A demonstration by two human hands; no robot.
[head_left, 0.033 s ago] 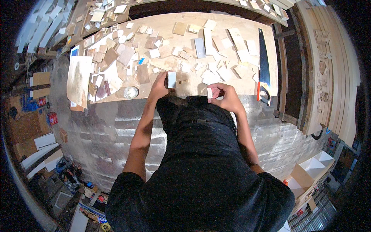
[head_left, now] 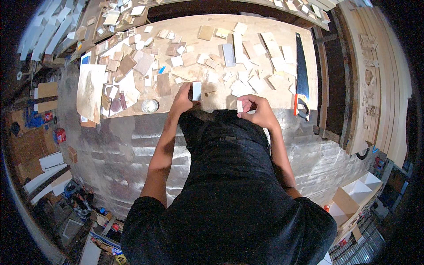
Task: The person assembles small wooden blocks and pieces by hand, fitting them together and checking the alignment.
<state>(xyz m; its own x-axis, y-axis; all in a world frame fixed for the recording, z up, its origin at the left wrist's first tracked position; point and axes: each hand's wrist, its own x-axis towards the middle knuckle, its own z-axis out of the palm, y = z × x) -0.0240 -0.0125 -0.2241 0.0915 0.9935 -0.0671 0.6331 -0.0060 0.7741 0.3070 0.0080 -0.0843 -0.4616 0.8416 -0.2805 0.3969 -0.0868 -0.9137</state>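
At the workbench's near edge, my left hand (head_left: 182, 99) is closed around a small block (head_left: 197, 91) with a pale grey face and a dark side. My right hand (head_left: 260, 111), farther right, pinches a small pale wood piece (head_left: 240, 106) between thumb and fingers. The two pieces are held apart from each other. Between my hands, a little brown wood scrap (head_left: 209, 93) lies on the bench. White offcuts (head_left: 242, 87) are spread just beyond my right hand. A brown wood rectangle (head_left: 163, 84) rests to the left of my left hand.
The plywood bench (head_left: 274, 102) carries many scattered wood offcuts. A handsaw (head_left: 302, 70) with an orange and black handle lies along its right side, the handle over the front edge. A round glass jar (head_left: 150, 105) stands near the front left. Long stacked boards (head_left: 388, 84) run along the right.
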